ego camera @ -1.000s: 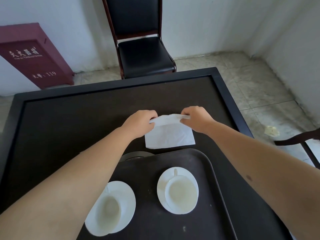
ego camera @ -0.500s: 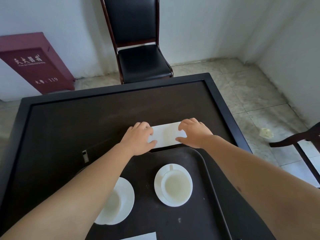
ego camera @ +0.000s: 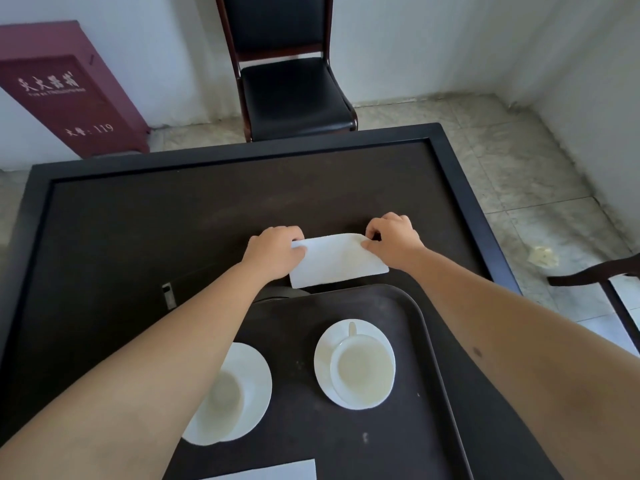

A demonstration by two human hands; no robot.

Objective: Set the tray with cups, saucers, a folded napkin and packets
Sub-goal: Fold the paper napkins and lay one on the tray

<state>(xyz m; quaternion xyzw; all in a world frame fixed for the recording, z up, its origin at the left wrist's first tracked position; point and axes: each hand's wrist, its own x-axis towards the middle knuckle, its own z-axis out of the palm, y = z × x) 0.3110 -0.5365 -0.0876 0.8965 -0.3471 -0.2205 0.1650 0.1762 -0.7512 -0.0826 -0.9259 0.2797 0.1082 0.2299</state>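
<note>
A white napkin (ego camera: 337,263), folded into a wide strip, lies on the dark table (ego camera: 138,220) just beyond the dark tray (ego camera: 426,327). My left hand (ego camera: 275,252) pinches its far left corner and my right hand (ego camera: 393,239) pinches its far right corner. On the tray stand two white cups on white saucers: one cup (ego camera: 362,370) at the right in full view, the other cup (ego camera: 227,398) at the left half hidden under my left forearm. A white sheet (ego camera: 277,471) shows at the tray's near edge.
A black chair (ego camera: 291,88) stands beyond the table's far edge. A dark red cabinet (ego camera: 65,88) leans on the wall at the far left. Another chair's arm (ego camera: 588,277) reaches in at the right. A crumpled scrap (ego camera: 542,254) lies on the tiled floor.
The napkin's far flap came down toward me, leaving a narrower strip. My hands pressed it flat, then shifted to its far corners and pinch them now.
</note>
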